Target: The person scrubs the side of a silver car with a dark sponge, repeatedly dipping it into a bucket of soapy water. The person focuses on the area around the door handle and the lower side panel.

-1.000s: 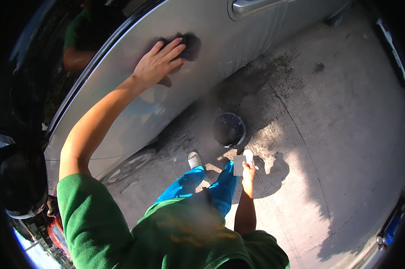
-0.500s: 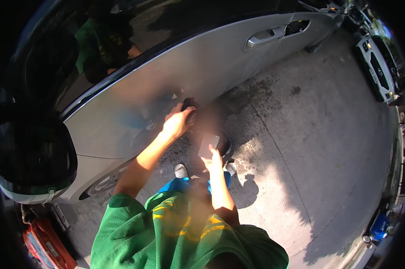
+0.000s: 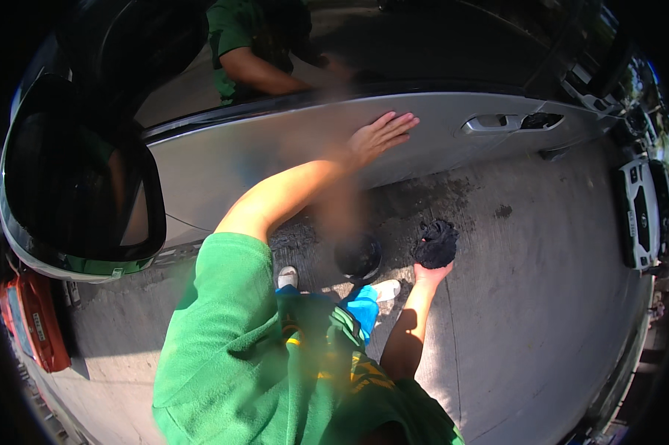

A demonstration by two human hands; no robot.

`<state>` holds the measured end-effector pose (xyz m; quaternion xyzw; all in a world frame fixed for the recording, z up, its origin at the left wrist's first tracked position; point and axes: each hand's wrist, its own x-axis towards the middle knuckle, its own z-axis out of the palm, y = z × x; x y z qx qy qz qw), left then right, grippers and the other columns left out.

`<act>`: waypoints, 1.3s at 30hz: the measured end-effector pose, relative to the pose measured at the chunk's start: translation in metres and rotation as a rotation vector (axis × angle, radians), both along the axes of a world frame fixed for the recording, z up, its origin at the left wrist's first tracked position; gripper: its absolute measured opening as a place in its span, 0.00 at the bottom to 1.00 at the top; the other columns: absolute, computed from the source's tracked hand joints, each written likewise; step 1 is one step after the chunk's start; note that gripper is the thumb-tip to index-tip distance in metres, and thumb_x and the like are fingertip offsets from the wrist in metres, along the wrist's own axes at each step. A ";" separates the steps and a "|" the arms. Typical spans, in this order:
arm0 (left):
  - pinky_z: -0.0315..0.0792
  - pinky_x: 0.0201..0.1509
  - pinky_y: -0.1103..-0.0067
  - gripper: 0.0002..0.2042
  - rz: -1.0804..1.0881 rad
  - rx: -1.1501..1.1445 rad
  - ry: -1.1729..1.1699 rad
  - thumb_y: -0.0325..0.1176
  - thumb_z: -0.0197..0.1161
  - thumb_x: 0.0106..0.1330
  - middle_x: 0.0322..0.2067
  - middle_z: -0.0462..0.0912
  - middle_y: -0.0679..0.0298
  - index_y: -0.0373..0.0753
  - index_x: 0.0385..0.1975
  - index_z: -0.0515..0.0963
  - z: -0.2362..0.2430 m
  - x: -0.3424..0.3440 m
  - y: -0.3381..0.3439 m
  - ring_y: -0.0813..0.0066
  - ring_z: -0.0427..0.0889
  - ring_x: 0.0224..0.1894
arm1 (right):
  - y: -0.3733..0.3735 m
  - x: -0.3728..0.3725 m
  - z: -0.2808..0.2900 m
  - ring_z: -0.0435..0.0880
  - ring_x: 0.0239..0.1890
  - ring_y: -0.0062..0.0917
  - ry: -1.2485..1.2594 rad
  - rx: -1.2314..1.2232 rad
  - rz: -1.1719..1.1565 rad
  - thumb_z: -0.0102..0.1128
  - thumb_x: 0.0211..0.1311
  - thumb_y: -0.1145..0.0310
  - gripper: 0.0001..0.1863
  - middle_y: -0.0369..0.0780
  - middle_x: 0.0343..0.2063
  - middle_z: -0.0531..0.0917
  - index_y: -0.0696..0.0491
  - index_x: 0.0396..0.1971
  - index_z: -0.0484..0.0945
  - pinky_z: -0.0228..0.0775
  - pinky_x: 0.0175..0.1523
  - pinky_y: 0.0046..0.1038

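While left fingers (image 3: 396, 127) lie outstretched against silver door (image 3: 427, 150), right hand (image 3: 433, 274) clutches black cloth (image 3: 436, 243) above concrete (image 3: 527, 304).

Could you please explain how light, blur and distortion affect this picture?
In the head view, a hazy smear softens the left hand and nearby door, while the right hand and its dark cloth look clearer; in the head view, sunlight brightens the left sleeve and the window shows a dim reflection; in the head view, the fisheye bows the door's top edge.
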<state>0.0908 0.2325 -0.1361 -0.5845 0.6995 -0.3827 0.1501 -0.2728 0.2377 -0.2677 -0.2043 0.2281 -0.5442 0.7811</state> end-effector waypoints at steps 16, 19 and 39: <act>0.42 0.78 0.49 0.45 0.684 -1.170 0.877 0.66 0.48 0.73 0.77 0.41 0.35 0.42 0.80 0.45 -0.043 0.119 0.302 0.33 0.39 0.78 | 0.053 -0.064 -0.113 0.73 0.68 0.40 0.060 -0.027 0.017 0.37 0.75 0.60 0.28 0.43 0.66 0.76 0.57 0.68 0.70 0.63 0.74 0.44; 0.43 0.77 0.43 0.38 0.998 -1.653 1.138 0.57 0.39 0.80 0.76 0.35 0.33 0.44 0.80 0.36 -0.080 0.109 0.235 0.25 0.40 0.76 | 0.059 0.011 -0.058 0.75 0.67 0.39 -0.098 0.386 -0.016 0.39 0.73 0.54 0.29 0.42 0.65 0.78 0.52 0.66 0.74 0.61 0.74 0.46; 0.56 0.75 0.55 0.45 0.245 0.272 3.015 0.54 0.66 0.68 0.76 0.53 0.49 0.47 0.78 0.47 -0.118 -0.179 0.112 0.54 0.55 0.77 | 0.045 0.057 0.020 0.77 0.58 0.26 0.574 0.175 0.016 0.60 0.75 0.63 0.23 0.38 0.58 0.79 0.53 0.64 0.70 0.70 0.63 0.34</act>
